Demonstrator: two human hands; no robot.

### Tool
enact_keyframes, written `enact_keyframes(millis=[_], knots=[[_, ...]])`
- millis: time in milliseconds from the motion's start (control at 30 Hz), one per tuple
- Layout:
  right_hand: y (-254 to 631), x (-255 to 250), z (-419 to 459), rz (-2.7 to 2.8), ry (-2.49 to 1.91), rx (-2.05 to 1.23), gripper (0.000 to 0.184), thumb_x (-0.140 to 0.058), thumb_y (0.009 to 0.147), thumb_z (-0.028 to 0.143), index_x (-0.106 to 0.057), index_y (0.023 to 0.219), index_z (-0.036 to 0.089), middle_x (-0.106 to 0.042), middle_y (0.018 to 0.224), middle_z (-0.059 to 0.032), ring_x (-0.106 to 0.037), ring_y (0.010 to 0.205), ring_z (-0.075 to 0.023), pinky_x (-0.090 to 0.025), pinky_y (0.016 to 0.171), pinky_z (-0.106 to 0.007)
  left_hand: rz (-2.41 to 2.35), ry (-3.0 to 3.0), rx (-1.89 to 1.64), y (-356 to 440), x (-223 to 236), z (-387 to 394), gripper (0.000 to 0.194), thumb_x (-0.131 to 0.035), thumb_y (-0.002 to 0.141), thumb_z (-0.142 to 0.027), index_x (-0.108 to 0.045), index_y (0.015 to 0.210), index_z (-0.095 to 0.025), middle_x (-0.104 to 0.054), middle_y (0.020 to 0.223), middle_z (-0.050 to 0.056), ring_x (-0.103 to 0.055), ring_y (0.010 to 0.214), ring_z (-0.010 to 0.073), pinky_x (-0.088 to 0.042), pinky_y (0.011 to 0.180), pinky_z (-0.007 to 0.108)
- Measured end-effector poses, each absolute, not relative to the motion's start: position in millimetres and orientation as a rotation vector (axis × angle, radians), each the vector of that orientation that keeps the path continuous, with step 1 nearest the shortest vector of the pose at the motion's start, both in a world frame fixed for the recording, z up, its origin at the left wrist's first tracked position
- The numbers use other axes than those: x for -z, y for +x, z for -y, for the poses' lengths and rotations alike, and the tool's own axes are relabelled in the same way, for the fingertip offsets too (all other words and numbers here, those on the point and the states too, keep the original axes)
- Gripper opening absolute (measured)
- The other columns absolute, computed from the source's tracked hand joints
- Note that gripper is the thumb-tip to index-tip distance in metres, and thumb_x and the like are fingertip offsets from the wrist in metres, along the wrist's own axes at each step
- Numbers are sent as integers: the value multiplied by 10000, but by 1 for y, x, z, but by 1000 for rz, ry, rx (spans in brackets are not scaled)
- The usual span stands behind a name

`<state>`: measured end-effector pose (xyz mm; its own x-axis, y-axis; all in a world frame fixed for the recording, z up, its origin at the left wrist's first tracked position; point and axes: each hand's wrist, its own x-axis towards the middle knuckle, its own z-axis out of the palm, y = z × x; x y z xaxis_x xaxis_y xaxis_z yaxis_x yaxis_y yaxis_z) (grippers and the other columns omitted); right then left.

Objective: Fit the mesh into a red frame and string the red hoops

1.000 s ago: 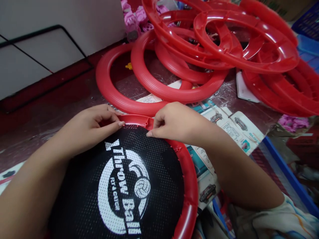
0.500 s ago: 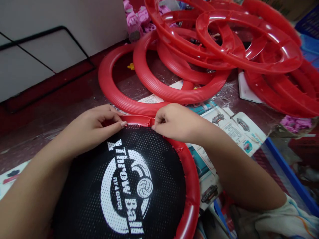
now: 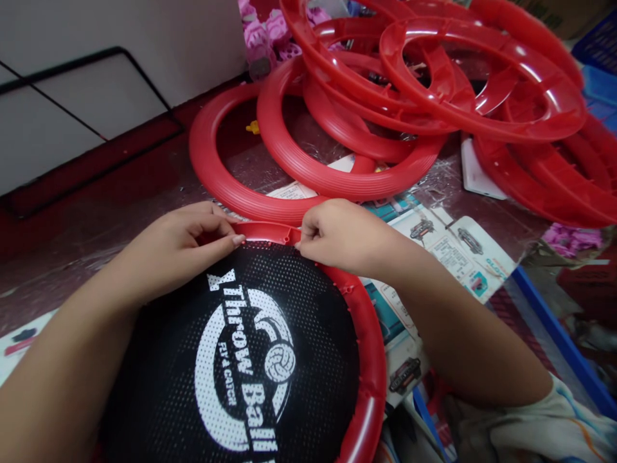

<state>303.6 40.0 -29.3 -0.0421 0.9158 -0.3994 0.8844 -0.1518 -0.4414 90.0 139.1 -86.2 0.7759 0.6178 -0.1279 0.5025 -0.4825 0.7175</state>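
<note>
A black mesh disc [image 3: 164, 360] printed "Throw Ball Fly & Catch" in white lies inside a red plastic ring [image 3: 370, 360], close in front of me. At the far edge, my left hand [image 3: 193, 241] pinches the mesh's border against the ring, thumb on top and fingers curled beneath. My right hand [image 3: 342, 235] is closed a short way to the right, thumb and fingertip gripping the mesh edge at the ring's inner side. Between the hands a bit of the ring's hollow inside shows, with a small peg. The near part of ring and mesh leaves the picture.
Several red rings [image 3: 351, 183] lie piled on the dark red table [image 3: 159, 183] beyond my hands. Printed cardboard [image 3: 448, 257] lies under the work at right. Pink pieces [image 3: 274, 32] sit at the back, a blue crate edge [image 3: 559, 334] at right, a black wire frame [image 3: 120, 54] at left.
Almost nothing differs. My right hand has shifted very slightly to the right along the edge; my left hand keeps its pinch in place.
</note>
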Motion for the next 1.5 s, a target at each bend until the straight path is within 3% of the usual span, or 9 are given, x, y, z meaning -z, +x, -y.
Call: enact_keyframes(millis=[467, 767, 900, 1033, 1167, 1500], knots=[[306, 26, -38, 2026, -2104, -994, 123, -539, 695, 138, -642, 627, 134, -637, 619, -18, -513, 552, -84, -290, 509, -226, -830, 2181, -200, 90, 86, -138, 224, -556, 827, -378, -655, 709, -215, -564, 825, 6, -542, 749, 158, -417, 680, 319], [302, 25, -38, 2059, -2212, -932, 156, -532, 714, 168, -681, 707, 122, -610, 595, -32, -457, 531, -91, -276, 527, -241, -841, 2168, -203, 90, 87, -137, 238, -548, 828, -394, -649, 709, -215, -562, 826, 4, -536, 725, 154, -419, 649, 310], [314, 19, -36, 2124, -2143, -1016, 205, -525, 775, 228, -662, 663, 124, -543, 521, -1, -386, 464, -69, -247, 496, -249, -850, 2182, -174, 90, 85, -137, 244, -528, 847, -387, -648, 738, -206, -558, 842, 10, -532, 734, 154, -413, 649, 309], [317, 17, -34, 2208, -1979, -1169, 207, -586, 763, 287, -671, 661, 129, -575, 551, 2, -403, 468, -64, -244, 492, -247, -852, 2194, -156, 91, 84, -136, 250, -520, 856, -386, -649, 748, -200, -564, 866, 20, -535, 767, 165, -409, 677, 321], [309, 16, -32, 2204, -2029, -1134, 111, -623, 727, 199, -673, 653, 132, -601, 563, -1, -440, 497, -72, -261, 511, -241, -859, 2199, -171, 90, 84, -136, 252, -523, 852, -402, -657, 769, -205, -570, 882, 23, -544, 787, 173, -413, 700, 333], [320, 16, -33, 2183, -2000, -1142, 132, -590, 744, 185, -652, 640, 134, -594, 580, 0, -443, 512, -70, -272, 502, -244, -901, 2191, -164, 91, 81, -134, 260, -537, 825, -430, -664, 753, -215, -585, 879, 22, -556, 766, 186, -413, 646, 313]])
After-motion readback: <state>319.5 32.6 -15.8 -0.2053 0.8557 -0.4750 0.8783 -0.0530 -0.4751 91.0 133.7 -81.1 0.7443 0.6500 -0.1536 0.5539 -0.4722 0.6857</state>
